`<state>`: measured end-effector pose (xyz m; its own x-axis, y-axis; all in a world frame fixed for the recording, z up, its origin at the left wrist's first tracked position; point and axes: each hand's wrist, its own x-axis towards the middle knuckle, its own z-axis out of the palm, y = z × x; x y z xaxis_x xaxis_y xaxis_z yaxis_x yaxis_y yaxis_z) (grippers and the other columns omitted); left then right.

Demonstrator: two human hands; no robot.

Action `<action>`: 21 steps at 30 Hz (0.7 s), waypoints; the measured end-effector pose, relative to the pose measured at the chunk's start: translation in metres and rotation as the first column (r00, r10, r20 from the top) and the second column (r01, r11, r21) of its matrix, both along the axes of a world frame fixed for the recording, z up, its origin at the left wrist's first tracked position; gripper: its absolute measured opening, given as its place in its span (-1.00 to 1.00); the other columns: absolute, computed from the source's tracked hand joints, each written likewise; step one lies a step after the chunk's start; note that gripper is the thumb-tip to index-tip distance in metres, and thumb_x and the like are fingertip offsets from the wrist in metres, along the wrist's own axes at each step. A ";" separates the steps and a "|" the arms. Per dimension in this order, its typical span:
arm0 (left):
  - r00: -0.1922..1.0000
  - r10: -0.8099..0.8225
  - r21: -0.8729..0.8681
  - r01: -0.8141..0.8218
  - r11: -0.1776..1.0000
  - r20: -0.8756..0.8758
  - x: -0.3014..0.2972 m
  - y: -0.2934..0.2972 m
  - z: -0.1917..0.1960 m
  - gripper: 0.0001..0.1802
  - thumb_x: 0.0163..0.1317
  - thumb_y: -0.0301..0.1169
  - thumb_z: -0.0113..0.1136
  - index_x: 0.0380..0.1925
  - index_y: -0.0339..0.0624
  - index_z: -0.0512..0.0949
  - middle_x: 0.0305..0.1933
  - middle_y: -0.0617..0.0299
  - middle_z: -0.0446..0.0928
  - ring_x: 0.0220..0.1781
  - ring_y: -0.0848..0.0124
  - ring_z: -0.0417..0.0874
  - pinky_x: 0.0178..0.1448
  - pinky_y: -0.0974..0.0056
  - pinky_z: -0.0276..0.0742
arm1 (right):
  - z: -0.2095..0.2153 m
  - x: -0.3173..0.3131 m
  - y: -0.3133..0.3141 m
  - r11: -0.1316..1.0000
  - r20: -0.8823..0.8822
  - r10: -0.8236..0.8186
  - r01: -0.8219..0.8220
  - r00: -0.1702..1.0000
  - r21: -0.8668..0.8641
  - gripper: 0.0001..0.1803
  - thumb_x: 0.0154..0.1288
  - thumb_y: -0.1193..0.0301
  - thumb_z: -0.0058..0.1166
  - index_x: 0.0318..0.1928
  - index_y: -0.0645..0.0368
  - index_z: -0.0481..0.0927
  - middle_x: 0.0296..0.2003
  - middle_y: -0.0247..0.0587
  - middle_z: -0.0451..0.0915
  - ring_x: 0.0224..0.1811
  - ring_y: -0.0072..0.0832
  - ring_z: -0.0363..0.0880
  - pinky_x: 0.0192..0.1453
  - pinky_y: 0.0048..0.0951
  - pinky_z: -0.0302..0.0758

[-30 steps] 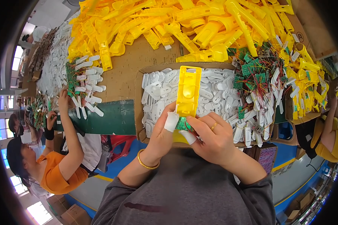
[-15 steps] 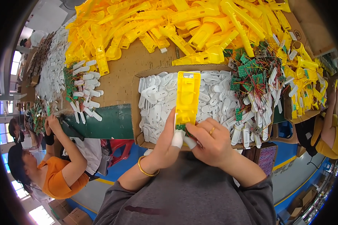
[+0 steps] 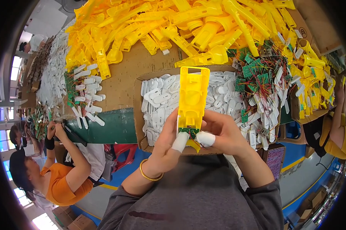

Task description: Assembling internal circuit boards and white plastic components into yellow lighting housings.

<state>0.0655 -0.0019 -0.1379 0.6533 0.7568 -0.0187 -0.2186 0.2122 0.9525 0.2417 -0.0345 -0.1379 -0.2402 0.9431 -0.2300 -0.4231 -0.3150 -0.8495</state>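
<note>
Between my two hands a yellow plastic housing (image 3: pixel 192 97) stands with its hollow inner side toward me. My left hand (image 3: pixel 168 140) grips its left edge, the white-covered thumb on the lower end. My right hand (image 3: pixel 224 134) wraps the right edge, fingers behind and its white-covered thumb pressing near the bottom. A small green circuit board (image 3: pixel 189 131) sits in the lower part of the housing, between the thumbs, partly hidden by them. Beneath the hands is a cardboard box (image 3: pixel 139 132) filled with white oval plastic pieces (image 3: pixel 157 97).
Yellow housings (image 3: pixel 173 23) are heaped across the back. Wired green boards with white pieces (image 3: pixel 257 76) pile at the right; another cluster (image 3: pixel 86 88) lies left. A person in orange (image 3: pixel 61 180) works at the left, and a person in yellow (image 3: pixel 336 138) at the far right.
My right hand has gone from pinching at the board to holding the housing's right side, thumb on the lower end. The housing has tilted slightly, and its curved lower tip now shows.
</note>
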 end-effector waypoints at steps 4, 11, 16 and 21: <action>0.995 -0.070 0.048 0.073 0.996 -0.065 -0.003 -0.001 0.005 -0.37 0.24 -0.60 -0.31 0.32 -0.39 -0.17 0.12 0.00 0.32 0.17 0.30 0.35 0.30 0.26 0.15 | -0.003 0.003 -0.001 0.998 0.015 0.068 -0.068 0.998 -0.007 -0.53 0.10 0.51 0.20 0.06 0.28 0.45 -0.36 -0.43 0.55 -0.47 -0.79 0.43 -0.48 -0.74 0.37; 0.999 -0.037 -0.149 0.034 0.988 -0.017 -0.003 -0.006 0.000 -0.41 0.21 -0.59 -0.31 0.27 -0.42 -0.08 0.07 0.01 0.34 0.11 0.33 0.38 0.24 0.29 0.21 | -0.007 -0.013 -0.009 0.993 0.129 -0.087 0.076 0.988 0.085 -0.60 0.13 0.49 0.18 0.01 0.29 0.47 -0.36 -0.37 0.55 -0.42 -0.72 0.52 -0.41 -0.70 0.46; 0.902 0.194 0.345 -0.053 0.937 -0.387 0.005 -0.013 -0.012 -0.54 0.16 -0.56 -0.27 0.11 -0.42 0.10 -0.01 -0.03 0.38 0.01 0.27 0.46 0.13 0.26 0.33 | -0.015 -0.013 -0.009 0.999 0.130 -0.045 0.044 0.991 0.011 -0.65 0.18 0.53 0.13 0.00 0.31 0.44 -0.28 -0.31 0.59 -0.28 -0.62 0.56 -0.26 -0.58 0.52; 0.862 0.191 0.326 -0.032 0.945 -0.470 0.005 -0.005 -0.030 -0.54 0.12 -0.56 -0.23 0.09 -0.38 0.13 -0.08 -0.05 0.42 -0.05 0.24 0.51 0.03 0.26 0.40 | -0.034 -0.023 -0.001 0.987 0.127 -0.162 0.159 0.979 0.034 -0.70 0.21 0.52 0.10 -0.03 0.27 0.47 -0.32 -0.31 0.58 -0.36 -0.64 0.55 -0.33 -0.59 0.49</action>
